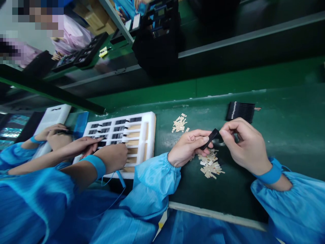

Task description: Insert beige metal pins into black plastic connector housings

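Note:
My left hand [189, 146] pinches a small black rectangular part [210, 139] above the green bench. My right hand [245, 144] is closed at the part's upper end, fingertips pressed on it. Under both hands lies a heap of small beige tabs [210, 165]. A second, smaller heap of beige tabs [179, 124] lies farther back. A stack of black parts [240, 111] rests behind my right hand. Both my arms wear blue sleeves; a blue wrist strap sits on my right wrist.
A white foam tray [148, 135] with slots of black parts stands to the left. A co-worker's hands [111, 154] in blue sleeves reach over it. Black trays [83, 54] and a dark bin [157, 44] stand on the far line. The bench's front edge [215, 215] is near.

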The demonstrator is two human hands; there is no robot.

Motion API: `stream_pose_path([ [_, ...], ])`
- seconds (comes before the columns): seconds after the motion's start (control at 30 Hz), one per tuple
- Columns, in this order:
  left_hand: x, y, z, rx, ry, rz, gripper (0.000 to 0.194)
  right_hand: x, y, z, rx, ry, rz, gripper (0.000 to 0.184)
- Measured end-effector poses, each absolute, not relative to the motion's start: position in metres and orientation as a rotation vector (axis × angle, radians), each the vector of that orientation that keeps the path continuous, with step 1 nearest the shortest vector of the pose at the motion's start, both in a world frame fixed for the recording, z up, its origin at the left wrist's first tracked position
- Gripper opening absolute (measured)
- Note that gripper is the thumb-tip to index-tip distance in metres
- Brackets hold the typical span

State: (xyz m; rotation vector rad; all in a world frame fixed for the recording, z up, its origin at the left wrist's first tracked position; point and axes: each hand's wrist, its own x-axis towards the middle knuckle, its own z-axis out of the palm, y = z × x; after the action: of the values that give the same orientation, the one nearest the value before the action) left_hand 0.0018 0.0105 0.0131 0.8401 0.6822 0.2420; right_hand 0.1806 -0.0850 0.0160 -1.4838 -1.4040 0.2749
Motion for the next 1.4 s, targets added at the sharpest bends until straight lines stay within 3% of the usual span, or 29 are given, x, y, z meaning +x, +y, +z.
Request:
stream_pose_path([
  [0.57, 0.002, 0.008, 0.017, 0.883, 0.671, 0.260, 0.053, 0.179, -0.084, 0.014, -1.528, -1.316, 0.347, 0.011],
  [1.0, -0.001, 0.011, 0.015, 0.862, 0.659, 0.229, 0.050, 0.181, -0.085, 0.012, -1.515, -1.072, 0.593, 0.008],
  [1.13, -0.002, 0.011, 0.016, 0.801, 0.600, 0.203, 0.045, 0.177, -0.084, 0.017, -1.445, -1.038, 0.658, 0.027],
  [1.4, -0.005, 0.012, 0.014, 0.737, 0.528, 0.125, 0.043, 0.167, -0.093, 0.017, -1.259, -1.056, 0.941, 0.019],
])
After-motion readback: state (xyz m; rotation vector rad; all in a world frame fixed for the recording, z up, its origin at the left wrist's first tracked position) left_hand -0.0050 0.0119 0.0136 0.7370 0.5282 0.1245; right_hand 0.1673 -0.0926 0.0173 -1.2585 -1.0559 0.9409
